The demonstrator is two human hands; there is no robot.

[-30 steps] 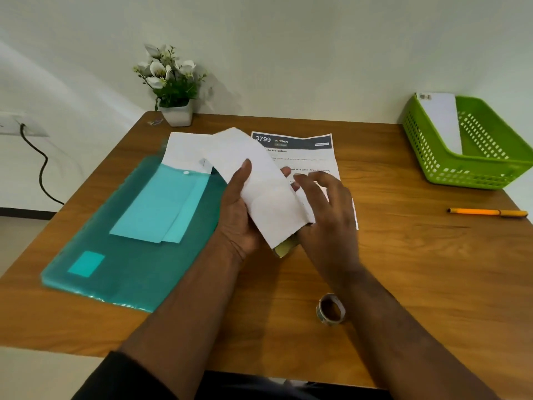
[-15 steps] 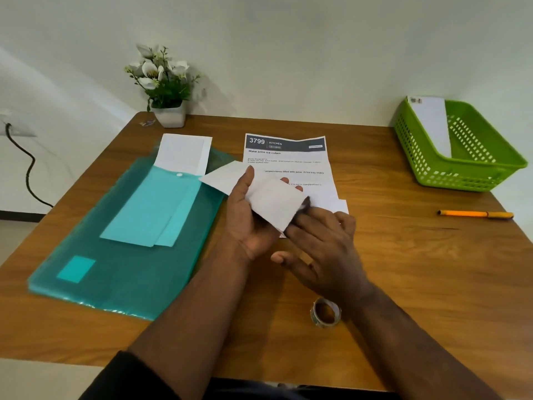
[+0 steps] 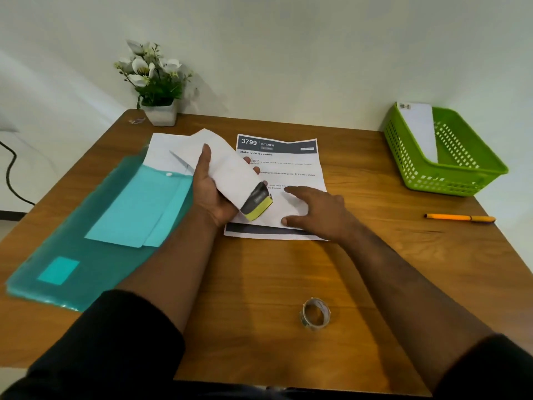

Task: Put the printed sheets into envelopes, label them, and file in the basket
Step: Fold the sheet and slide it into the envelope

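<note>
From my head view, my left hand [image 3: 215, 192] grips a white envelope [image 3: 230, 168], thumb along its left edge and fingertips showing past its right edge. The envelope is held tilted above the bench [image 3: 288, 272], its far end lifted toward the wall and its near end pointing down to the right. From that near end a folded sheet [image 3: 257, 204] sticks out, showing a dark grey band and a yellow-green strip along its edge. The envelope looks plain white, unmarked on the side facing me, slightly bowed around its contents.

My right hand [image 3: 315, 210] lies flat with fingers spread on the printed sheet [image 3: 291, 168], which rests on the bench just right of the envelope. That sheet has a dark header with "3799" and "KITCHEN", the line "Make juice ice cubes", some small text I cannot read fully, and a dark band along its near edge.

To the left lies a teal plastic folder [image 3: 95, 249] with a lighter teal flap and a white snap; white paper [image 3: 164, 151] pokes out of its far end. A green basket [image 3: 450, 157] stands at the far right of the bench with a white envelope [image 3: 421, 131] leaning inside it. An orange pen [image 3: 460, 218] lies near the right edge, a roll of tape [image 3: 315, 313] sits close to me, and a potted plant [image 3: 157, 90] with white flowers stands at the far left corner.
</note>
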